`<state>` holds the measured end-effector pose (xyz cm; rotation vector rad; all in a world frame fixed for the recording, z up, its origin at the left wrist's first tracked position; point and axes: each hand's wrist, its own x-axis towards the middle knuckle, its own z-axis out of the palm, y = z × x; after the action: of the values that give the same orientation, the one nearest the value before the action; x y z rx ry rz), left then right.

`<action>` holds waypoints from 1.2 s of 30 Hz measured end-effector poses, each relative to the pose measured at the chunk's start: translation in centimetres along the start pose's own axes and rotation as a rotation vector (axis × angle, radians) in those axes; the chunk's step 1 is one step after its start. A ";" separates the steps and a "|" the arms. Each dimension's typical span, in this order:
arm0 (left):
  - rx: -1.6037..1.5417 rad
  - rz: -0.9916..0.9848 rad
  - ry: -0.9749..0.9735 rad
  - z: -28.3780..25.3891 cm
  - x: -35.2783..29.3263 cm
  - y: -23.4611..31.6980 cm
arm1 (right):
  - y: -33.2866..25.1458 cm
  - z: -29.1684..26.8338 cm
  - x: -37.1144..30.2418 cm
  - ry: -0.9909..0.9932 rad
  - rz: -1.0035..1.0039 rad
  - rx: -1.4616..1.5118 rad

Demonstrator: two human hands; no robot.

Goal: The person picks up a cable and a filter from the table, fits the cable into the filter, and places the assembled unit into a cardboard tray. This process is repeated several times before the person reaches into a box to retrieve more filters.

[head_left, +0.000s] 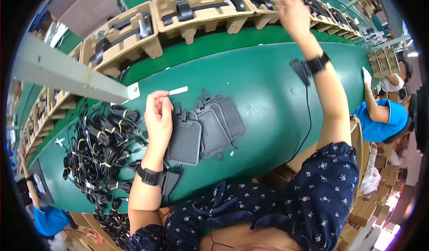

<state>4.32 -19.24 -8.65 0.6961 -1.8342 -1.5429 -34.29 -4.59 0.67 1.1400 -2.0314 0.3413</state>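
My left hand (158, 117) is closed above the green table, its fingertips on the end of a narrow white strip (178, 90). Just right of its wrist lie several dark grey mesh panels (184, 139), overlapping, with small tabs on their edges. My right hand (294, 16) reaches far across to a moulded brown tray (263, 15) that holds black parts. Its fingers are over the tray's right side, slightly blurred, and whether they grip a part cannot be made out. Each wrist wears a black band with a dark device attached.
Bundled black cables (100, 139) with pale ties pile up at the left. More brown trays (201, 16) stand in a row along the far edge. A grey metal post (71, 70) slants over the left side. Co-workers in blue (382, 121) sit at the right and lower left.
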 end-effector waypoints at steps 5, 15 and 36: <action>-0.076 0.068 0.065 -0.9 0.3 -0.2 | -15.9 -8.7 -5.8 -0.316 -0.459 0.587; -0.104 0.233 0.177 -0.1 0.0 -3.0 | -25.8 -15.6 -10.2 -0.605 -0.665 0.510; 1.131 0.295 0.591 -14.1 -5.1 7.0 | -23.1 -14.4 -8.7 -0.383 -0.489 0.850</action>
<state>18.29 -23.37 -0.82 1.1270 -2.0644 0.0449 -5.68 -4.28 0.98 2.3120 -1.8446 0.8229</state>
